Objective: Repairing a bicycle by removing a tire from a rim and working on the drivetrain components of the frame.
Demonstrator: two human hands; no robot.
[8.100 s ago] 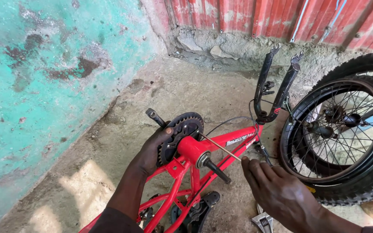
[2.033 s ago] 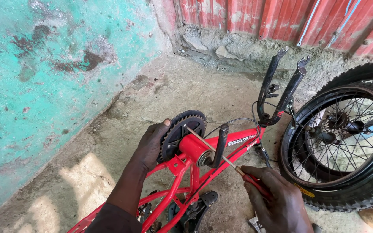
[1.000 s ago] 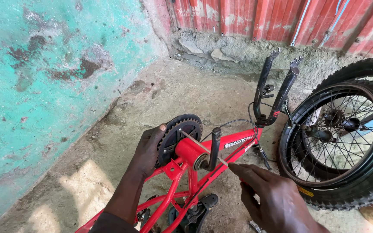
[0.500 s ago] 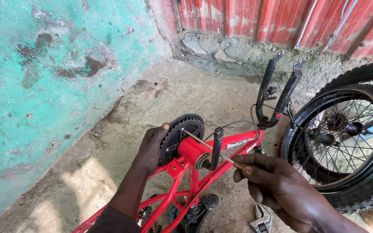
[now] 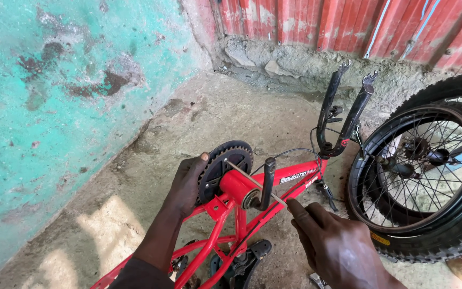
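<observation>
Against half a second ago, little shifted among the big things: red bike frame [image 5: 213, 236] lying as before on the concrete floor [image 5: 199, 112], close to the corner where wall meets fence, black crank arm [image 5: 268, 182] standing upright as then, though pointing down and sideways some seconds earlier. Right hand [image 5: 338, 249] drawn back and lower, no longer laid over the thin metal rod [image 5: 241, 173]; forefinger now stretched out with its tip at the rod's near end, other fingers curled under, so impossible to tell whether anything is pinched there. Left hand [image 5: 188, 182] unmoved, fingers hooked over the chainring [image 5: 228, 160], thumb on the toothed rim, clamping it steady. A loosened touch on the right, then, with the firm hold kept on the left. Turquoise wall [image 5: 54, 107] along the floor's left edge: rough plaster, flaked to dark patches. Red corrugated metal sheet [image 5: 348, 21] along the far edge, above crumbling stone. Floor itself gritty, cracked, sunlit in spots near the bottom left. Two wheels [image 5: 423, 176] leaning at the right edge, knobbly black rubber, thin bright spokes. Frame of glossy painted tube. Black fork [image 5: 343, 112] rising bare, its two legs with no wheel between them. Chainring flat, round, dark, saw-edged. Rod slim, pale, straight, running across the crank axle.
</observation>
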